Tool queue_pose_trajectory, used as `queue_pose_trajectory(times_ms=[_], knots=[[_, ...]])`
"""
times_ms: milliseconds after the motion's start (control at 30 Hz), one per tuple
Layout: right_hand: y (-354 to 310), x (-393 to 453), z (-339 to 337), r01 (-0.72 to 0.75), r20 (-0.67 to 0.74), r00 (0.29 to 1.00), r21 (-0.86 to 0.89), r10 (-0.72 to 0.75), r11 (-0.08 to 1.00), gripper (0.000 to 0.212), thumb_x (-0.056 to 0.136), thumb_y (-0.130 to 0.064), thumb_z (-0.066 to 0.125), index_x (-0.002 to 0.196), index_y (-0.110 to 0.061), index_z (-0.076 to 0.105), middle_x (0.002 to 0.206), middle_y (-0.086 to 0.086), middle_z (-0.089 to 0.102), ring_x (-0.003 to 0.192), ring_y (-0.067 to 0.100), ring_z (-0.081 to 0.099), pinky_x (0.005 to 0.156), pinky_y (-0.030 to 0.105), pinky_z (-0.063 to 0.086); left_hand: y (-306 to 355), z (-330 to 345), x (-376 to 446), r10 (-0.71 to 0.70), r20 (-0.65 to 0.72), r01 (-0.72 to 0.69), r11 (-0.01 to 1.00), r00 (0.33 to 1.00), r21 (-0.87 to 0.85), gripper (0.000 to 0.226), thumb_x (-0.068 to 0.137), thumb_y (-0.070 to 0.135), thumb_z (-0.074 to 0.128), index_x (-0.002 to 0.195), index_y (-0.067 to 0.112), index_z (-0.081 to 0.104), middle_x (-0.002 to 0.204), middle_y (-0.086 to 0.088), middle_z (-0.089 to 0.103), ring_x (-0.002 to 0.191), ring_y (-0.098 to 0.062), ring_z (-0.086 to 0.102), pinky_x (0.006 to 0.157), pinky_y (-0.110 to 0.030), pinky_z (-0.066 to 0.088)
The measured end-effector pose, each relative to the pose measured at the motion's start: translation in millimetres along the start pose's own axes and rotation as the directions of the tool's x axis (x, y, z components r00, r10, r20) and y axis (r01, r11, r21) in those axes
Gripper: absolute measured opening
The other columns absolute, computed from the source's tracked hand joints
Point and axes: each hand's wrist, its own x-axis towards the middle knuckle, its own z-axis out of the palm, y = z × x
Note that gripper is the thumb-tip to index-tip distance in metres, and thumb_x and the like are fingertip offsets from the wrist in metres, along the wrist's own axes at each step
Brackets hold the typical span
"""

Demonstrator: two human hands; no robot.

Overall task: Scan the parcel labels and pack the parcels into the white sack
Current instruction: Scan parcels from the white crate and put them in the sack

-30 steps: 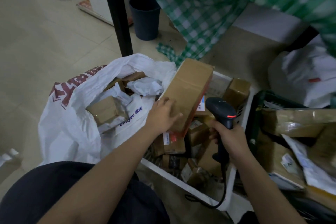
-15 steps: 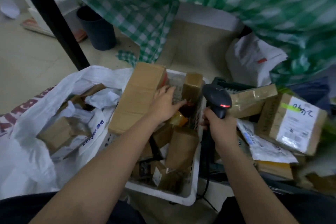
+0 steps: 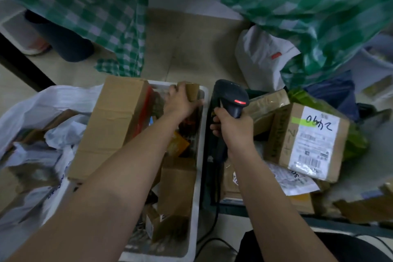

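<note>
The left hand (image 3: 182, 100) is closed around a small brown parcel (image 3: 191, 91) at the far end of the white bin (image 3: 196, 176), fingers wrapped over its near face. The right hand (image 3: 232, 126) is clamped on the grip of the black scanner (image 3: 230, 97), held upright just right of the left hand; a red light shows on its head. The hands are apart, with the bin rim between them.

The white sack (image 3: 49, 100) lies open to the left of the left forearm, already holding several parcels. A long carton (image 3: 112, 121) leans between the sack and the bin, just left of the left wrist. More parcels are piled right of the right hand, among them a labelled box (image 3: 306, 142).

Judgement: the step in hand is lifting the small parcel for scanning. Its label is not visible. To do this well, lift it clear of the bin wall, turn it until the barcode faces the scanner head, hold it steady, then carry it left over the leaning carton into the sack.
</note>
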Motion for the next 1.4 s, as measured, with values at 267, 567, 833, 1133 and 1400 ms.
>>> queue_pose_trajectory(times_ms=[267,567,833,1133,1400], knots=[[4.5,4.6,-1.8,-0.048,0.033,0.998,0.062,0.046,0.997,0.005,0.089,-0.01,0.064,0.085,-0.013,0.062,0.072,0.006,0.063,0.064,0.016,0.063,0.057,0.024,0.051,-8.7,12.2,5.7,-0.069,-0.029,0.071,0.995,0.997,0.075,0.067,0.088,0.034,0.063,0.141,0.022,0.024,0.14,-0.022,0.036,0.127,-0.041,0.039,0.096,-0.048,0.041],[4.2,-3.3,-2.9,-0.055,0.052,0.997,0.048,0.053,0.997,0.004,0.089,-0.012,0.064,0.09,-0.008,0.063,0.078,0.009,0.064,0.052,0.008,0.062,0.055,0.021,0.052,-0.2,10.8,-2.0,-0.124,-0.037,0.128,0.977,0.992,0.171,0.076,0.084,0.067,0.051,0.131,0.008,0.039,0.132,-0.015,0.052,0.119,-0.034,0.052,0.084,-0.041,0.045],[9.5,-5.2,-8.2,0.009,0.087,0.996,0.069,-0.015,0.998,0.015,0.089,-0.015,0.065,0.102,-0.011,0.06,0.088,0.013,0.065,0.057,0.008,0.061,0.055,0.019,0.051,2.2,12.6,-3.4,-0.148,0.007,0.148,0.989,0.989,-0.023,0.074,0.087,0.044,0.06,0.146,0.023,0.021,0.144,-0.017,0.029,0.12,-0.04,0.048,0.091,-0.044,0.044],[27.4,-23.5,-9.4,0.172,0.145,0.973,0.077,-0.181,0.982,0.025,0.091,-0.024,0.065,0.106,-0.029,0.046,0.105,0.006,0.065,0.086,0.017,0.07,0.08,0.027,0.056,-18.5,10.9,-26.2,-0.249,0.108,0.255,0.966,0.963,-0.043,0.089,0.079,0.049,0.068,0.149,0.024,0.018,0.149,-0.019,0.024,0.133,-0.043,0.034,0.106,-0.049,0.036],[27.8,-58.2,-5.7,0.248,0.142,0.956,0.077,-0.256,0.966,0.031,0.09,-0.028,0.067,0.117,-0.025,0.052,0.107,-0.004,0.064,0.101,0.02,0.066,0.09,0.033,0.054,-34.5,-35.8,-74.9,-0.168,-0.083,0.146,0.964,0.982,-0.222,0.082,0.077,0.047,0.07,0.143,0.024,0.028,0.142,-0.013,0.034,0.128,-0.037,0.041,0.103,-0.046,0.039]])
